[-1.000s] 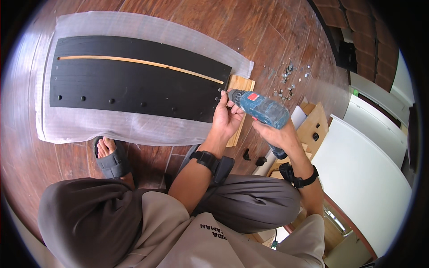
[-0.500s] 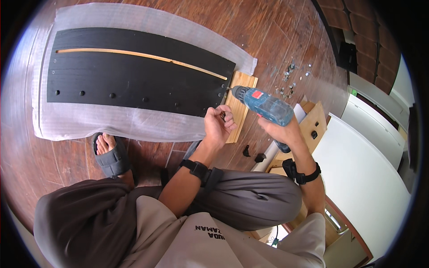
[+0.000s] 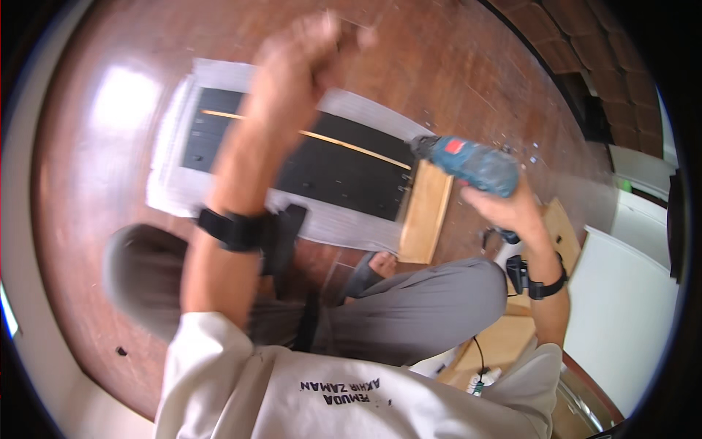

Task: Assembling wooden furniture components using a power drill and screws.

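My right hand [image 3: 504,208] is wrapped round the handle of a blue cordless drill [image 3: 475,167]. The drill's chuck points left, close to the right end of a black wooden panel [image 3: 344,175] in this view; whether the bit touches anything cannot be made out. Raised over the panel and smeared by motion, my left hand [image 3: 307,55] has curled fingers, and what lies in them is unclear. A pale groove runs along the panel, with dark round studs near its near edge. Against the panel's right end stands a light wooden board [image 3: 425,212].
White foam sheet [image 3: 329,230] lies under the panel on the brown wood floor. Small metal fittings [image 3: 528,150] are scattered beyond the drill. White cabinet panels [image 3: 621,307] stand at the right, beside a wooden piece [image 3: 559,227]. My bent knee is near the board.
My left hand has swung up and away from the panel's near right corner. The drill has drawn back from the panel's end, still in my right hand. The whole view has shifted.
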The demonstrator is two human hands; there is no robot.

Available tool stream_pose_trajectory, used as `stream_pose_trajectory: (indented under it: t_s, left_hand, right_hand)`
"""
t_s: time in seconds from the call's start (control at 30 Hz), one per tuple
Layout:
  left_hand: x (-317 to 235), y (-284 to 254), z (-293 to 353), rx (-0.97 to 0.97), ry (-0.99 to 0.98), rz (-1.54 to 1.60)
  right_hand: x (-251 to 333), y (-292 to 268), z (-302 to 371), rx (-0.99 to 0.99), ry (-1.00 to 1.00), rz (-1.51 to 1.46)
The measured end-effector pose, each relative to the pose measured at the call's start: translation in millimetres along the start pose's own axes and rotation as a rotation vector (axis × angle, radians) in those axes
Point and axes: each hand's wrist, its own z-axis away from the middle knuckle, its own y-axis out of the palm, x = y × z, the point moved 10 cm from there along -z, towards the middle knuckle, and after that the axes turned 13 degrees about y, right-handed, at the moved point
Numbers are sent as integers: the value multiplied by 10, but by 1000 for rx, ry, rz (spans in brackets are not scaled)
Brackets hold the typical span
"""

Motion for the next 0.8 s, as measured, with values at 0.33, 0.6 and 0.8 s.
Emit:
stream_pose_trajectory:
  t_s: [0.33,0.6,0.8]
  left_hand:
    - [-2717,-1891,967,-366,299,-922]
    - [270,-2784,2010,-813,-32,328]
    - [828,-2560,1905,-834,-52,689]
  right_hand:
    - [1468,-222,52,162,-47,-652]
    - [2353,1288,-228,395,-50,-465]
    - [2751,1929,-304,280,-244,-266]
